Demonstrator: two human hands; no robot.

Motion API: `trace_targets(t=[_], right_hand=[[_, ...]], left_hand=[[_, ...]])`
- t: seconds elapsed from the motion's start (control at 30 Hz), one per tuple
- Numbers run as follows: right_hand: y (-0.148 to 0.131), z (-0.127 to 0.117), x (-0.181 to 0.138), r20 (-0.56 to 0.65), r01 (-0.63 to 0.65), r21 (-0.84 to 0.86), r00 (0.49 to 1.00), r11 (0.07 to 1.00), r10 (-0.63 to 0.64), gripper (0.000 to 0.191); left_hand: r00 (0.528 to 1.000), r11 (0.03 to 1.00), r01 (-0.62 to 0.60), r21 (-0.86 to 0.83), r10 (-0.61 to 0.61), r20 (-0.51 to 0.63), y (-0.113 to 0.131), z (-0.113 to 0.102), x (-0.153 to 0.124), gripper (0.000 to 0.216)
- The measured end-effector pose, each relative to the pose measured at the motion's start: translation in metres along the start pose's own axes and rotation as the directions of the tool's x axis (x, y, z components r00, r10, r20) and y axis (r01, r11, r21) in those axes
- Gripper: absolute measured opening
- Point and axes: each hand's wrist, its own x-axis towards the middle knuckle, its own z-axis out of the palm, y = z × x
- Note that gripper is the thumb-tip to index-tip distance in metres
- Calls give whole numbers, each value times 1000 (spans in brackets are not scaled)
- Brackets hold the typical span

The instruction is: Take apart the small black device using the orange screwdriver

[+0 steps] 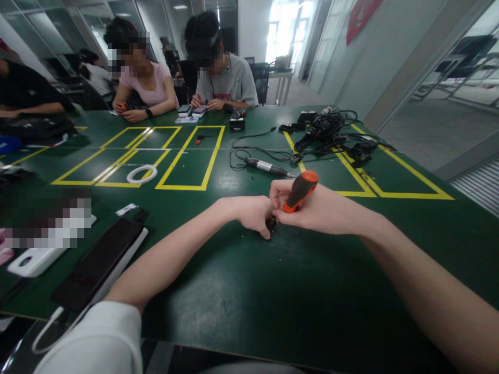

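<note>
My right hand (319, 210) is closed around an orange and dark grey screwdriver (301, 191), its handle tilted up and to the right. The screwdriver's shaft and tip are hidden by my fingers. My left hand (255, 214) pinches a small dark part with a round metal end (272, 223) just above the green table (241, 291). The fingertips of both hands meet at this part. What kind of part it is I cannot make out.
Beyond my hands lies a pen-shaped electric screwdriver (268, 168) with a cord. Tangled black cables (327, 130) are at the back right. A white ring of tape (142, 174) lies left, and a phone on a power bank (101, 262) nearer. People sit across the table.
</note>
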Motion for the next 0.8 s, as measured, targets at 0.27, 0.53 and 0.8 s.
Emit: trace_targets(t=[0.27, 0.53, 0.8], right_hand=[[-5, 0, 1, 5, 14, 26, 1000, 1000, -14, 11], [-2, -1, 0, -11, 14, 0, 1000, 1000, -14, 18], [-3, 4, 1, -48, -7, 15, 999, 1000, 8, 15]], left_hand=[[1000, 999, -29, -28, 29, -6, -3, 1, 1, 24], [1000, 999, -24, -30, 24, -2, -3, 1, 1, 29], [1000, 998, -21, -56, 21, -6, -2, 1, 0, 22]])
